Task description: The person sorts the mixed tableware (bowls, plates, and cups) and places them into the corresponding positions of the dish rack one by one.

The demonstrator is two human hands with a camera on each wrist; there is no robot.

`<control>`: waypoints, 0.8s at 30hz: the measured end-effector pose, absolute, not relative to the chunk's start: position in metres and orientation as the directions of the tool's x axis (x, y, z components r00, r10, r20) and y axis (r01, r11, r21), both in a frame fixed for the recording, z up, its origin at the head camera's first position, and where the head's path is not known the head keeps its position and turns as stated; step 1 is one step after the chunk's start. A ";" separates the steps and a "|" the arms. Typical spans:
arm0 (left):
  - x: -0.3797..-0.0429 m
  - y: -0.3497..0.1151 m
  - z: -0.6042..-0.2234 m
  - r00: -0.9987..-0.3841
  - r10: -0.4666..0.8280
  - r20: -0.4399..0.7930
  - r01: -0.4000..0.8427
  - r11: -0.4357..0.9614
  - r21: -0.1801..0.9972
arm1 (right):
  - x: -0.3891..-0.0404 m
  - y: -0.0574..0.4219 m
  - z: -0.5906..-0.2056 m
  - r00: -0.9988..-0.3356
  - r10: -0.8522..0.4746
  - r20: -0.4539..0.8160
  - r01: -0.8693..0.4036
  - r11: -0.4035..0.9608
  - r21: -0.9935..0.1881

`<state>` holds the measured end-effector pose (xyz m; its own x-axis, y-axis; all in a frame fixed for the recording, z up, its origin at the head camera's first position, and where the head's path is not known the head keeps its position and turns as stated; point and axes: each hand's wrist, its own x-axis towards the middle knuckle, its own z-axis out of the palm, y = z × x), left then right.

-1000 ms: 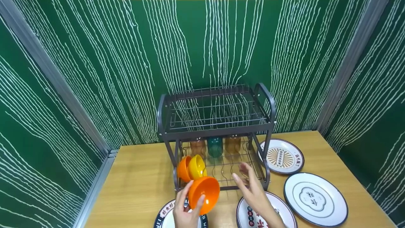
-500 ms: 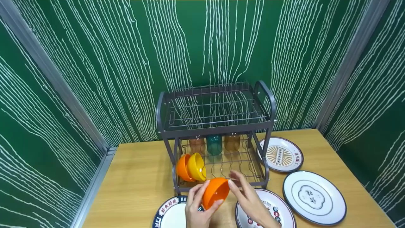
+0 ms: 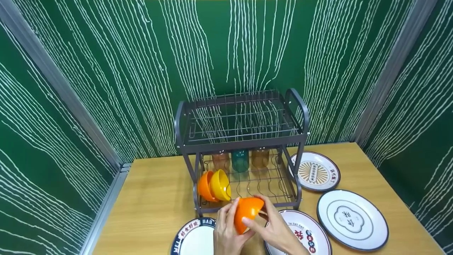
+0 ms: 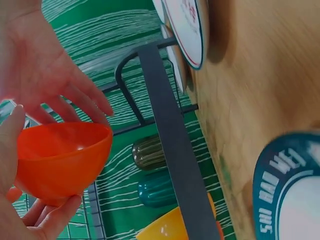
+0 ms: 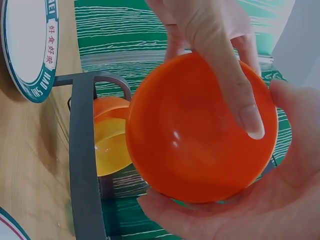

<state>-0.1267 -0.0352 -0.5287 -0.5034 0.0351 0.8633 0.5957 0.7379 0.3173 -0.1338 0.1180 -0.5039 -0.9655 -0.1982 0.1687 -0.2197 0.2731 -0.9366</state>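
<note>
Both hands hold a small orange bowl (image 3: 248, 209), tilted on its side in front of the dish rack (image 3: 244, 145). My left hand (image 3: 225, 232) grips it from the left; in the right wrist view that thumb lies inside the bowl (image 5: 200, 150). From the right, my right hand (image 3: 277, 228) spans the rim, its thumb and fingers on opposite sides. The left wrist view shows the bowl (image 4: 65, 167) with left fingers curled beneath it. On the rack's lower tier, a second orange bowl (image 3: 205, 187) and a yellow bowl (image 3: 220, 186) stand tilted side by side at the left.
Behind those bowls stand a pinkish glass (image 3: 221, 162), a teal glass (image 3: 240, 162) and an amber glass (image 3: 260, 159). A dark-rimmed plate (image 3: 184, 235) lies front left. Several plates lie to the right, including a white plate (image 3: 368, 205). Green walls enclose the table (image 3: 141, 198).
The left hand has carried the orange bowl rightward and turned it. The right hand, apart from it a second ago, has come in and now grips its rim.
</note>
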 end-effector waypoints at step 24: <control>-0.141 -0.054 -0.518 -0.604 0.175 0.778 0.618 0.719 0.318 | -0.164 0.105 -0.515 -0.900 -0.152 0.408 -0.433 0.218 -0.875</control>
<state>-0.1411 -0.0536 -0.5179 -0.6040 0.1750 0.7775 0.6180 0.7189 0.3182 -0.1641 0.1052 -0.5146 -0.9001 -0.1519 0.4083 -0.4334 0.2176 -0.8745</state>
